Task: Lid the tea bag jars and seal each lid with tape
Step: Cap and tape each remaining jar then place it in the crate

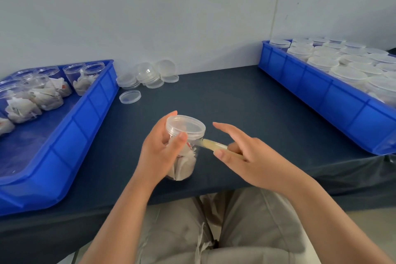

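Clear plastic jar point(182, 163) of tea bags, lid point(185, 125) on, at the counter's point(235, 103) near edge, left hand point(159, 152) fingers point(181, 138) curled round it. Yellowish tape point(214, 146) stretches from the lid's rim to the right hand point(246, 156), which pinches it.

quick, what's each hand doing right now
Left hand: grips the lidded jar.
Right hand: pinches the tape strip that runs to the jar.

Packing workbench: blue crate point(85, 109) of open tea-bag jars point(85, 77), second crate point(317, 90) of lidded jars point(347, 75), bare wall point(171, 17).
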The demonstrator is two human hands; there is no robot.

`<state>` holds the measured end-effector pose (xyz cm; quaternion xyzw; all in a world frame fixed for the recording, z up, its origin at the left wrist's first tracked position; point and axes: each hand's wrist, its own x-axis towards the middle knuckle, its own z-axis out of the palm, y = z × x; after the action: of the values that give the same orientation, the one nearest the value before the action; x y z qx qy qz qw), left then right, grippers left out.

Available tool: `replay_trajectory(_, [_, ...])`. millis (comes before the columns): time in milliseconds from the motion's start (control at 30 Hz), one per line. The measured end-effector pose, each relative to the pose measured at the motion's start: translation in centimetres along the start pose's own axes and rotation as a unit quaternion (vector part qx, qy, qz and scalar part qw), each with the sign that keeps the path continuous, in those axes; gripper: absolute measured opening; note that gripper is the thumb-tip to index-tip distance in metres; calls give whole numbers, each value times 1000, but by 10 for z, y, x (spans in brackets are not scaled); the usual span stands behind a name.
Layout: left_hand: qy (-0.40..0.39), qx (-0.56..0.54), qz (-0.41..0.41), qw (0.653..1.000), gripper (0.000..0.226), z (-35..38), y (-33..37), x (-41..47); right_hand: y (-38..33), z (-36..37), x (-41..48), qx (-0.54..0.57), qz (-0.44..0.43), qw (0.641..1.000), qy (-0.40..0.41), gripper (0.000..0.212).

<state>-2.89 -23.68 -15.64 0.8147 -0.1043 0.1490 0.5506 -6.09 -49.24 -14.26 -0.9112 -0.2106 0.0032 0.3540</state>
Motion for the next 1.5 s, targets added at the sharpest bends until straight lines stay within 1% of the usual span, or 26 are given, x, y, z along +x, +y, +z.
replay_trajectory(33, [-21, -13, 4, 1000, 53, -2, -2, 2, 2, -2, 0, -6, -5, 1000, 1, 53])
replay_trajectory(100, [-60, -44, 9, 997, 51, -3, -6, 5, 6, -5, 1, -29, -7, 999, 10, 50])
replay_trajectory(200, [-95, -76, 11, 992, 60, -2, -14, 9, 11, -8, 3, -56, 5, 998, 28, 53])
replay_trajectory(300, [-127, -104, 5, 986, 74, 0, -21, 12, 11, -11, 3, -48, 5, 998, 32, 57])
replay_trajectory(367, [-153, -139, -8, 978, 70, 6, -26, 11, 7, -9, 2, -37, -3, 999, 27, 54])
replay_trajectory(433, [-169, -173, -21, 970, 58, 11, -29, 10, 2, -6, 1, -41, -9, 999, 20, 49])
replay_trajectory(467, [-171, -173, -29, 970, 53, 12, -30, 10, 0, -5, 0, -50, -11, 998, 20, 48])
replay_trajectory(533, [-156, -140, -35, 977, 46, 13, -27, 9, -4, -2, 0, -63, -10, 998, 29, 46])
replay_trajectory(567, [-124, -117, -33, 985, 43, 13, -24, 7, -5, -1, 0, -65, -6, 997, 35, 45])
replay_trajectory(633, [-26, -81, -9, 996, 43, 10, -15, 2, -7, 1, 0, -79, -3, 995, 53, 47])
replay_trajectory(667, [14, -69, 3, 997, 44, 9, -9, -2, -9, 3, -1, -88, -5, 994, 66, 49])
replay_trajectory(700, [37, -60, 14, 997, 43, 7, -3, -6, -10, 4, -1, -95, -6, 992, 78, 51])
replay_trajectory(767, [38, -20, 19, 999, 43, 10, 9, -16, -12, 7, -1, -102, 5, 990, 99, 53])
replay_trajectory(800, [27, 20, 11, 999, 50, 14, 14, -22, -13, 8, -1, -107, 12, 988, 108, 52])
replay_trajectory(833, [19, 65, 1, 998, 65, 20, 19, -27, -14, 9, -2, -111, 17, 987, 115, 51])
replay_trajectory(867, [20, 105, -7, 994, 86, 26, 23, -31, -16, 11, -3, -115, 21, 986, 119, 49])
replay_trajectory(900, [33, 131, -10, 991, 103, 33, 26, -34, -19, 13, -4, -119, 23, 985, 121, 48])
replay_trajectory(933, [51, 137, -16, 989, 111, 37, 28, -36, -23, 15, -5, -124, 25, 985, 121, 49])
replay_trajectory(967, [70, 129, -25, 989, 109, 39, 29, -35, -26, 16, -5, -127, 24, 984, 121, 50])
replay_trajectory(1033, [89, 109, -37, 989, 95, 37, 29, -31, -29, 17, -5, -117, 29, 986, 118, 52])
replay_trajectory(1167, [71, 50, -52, 995, 79, 26, 20, -18, -21, 15, -4, -51, 23, 996, 62, 58])
replay_trajectory(1267, [45, 8, -41, 998, 70, 16, 12, -11, -17, 15, -3, -8, 11, 999, 32, 59])
replay_trajectory(1367, [11, -39, -22, 999, 66, 4, 3, -8, -13, 13, 0, -32, 2, 999, 21, 59])
replay_trajectory(1433, [-32, -61, -5, 998, 59, -2, -2, -5, -8, 8, 0, -28, -6, 1000, 6, 52])
replay_trajectory(1500, [-77, -86, 8, 993, 59, -4, -9, -1, -3, 1, 0, -21, -11, 1000, -1, 47])
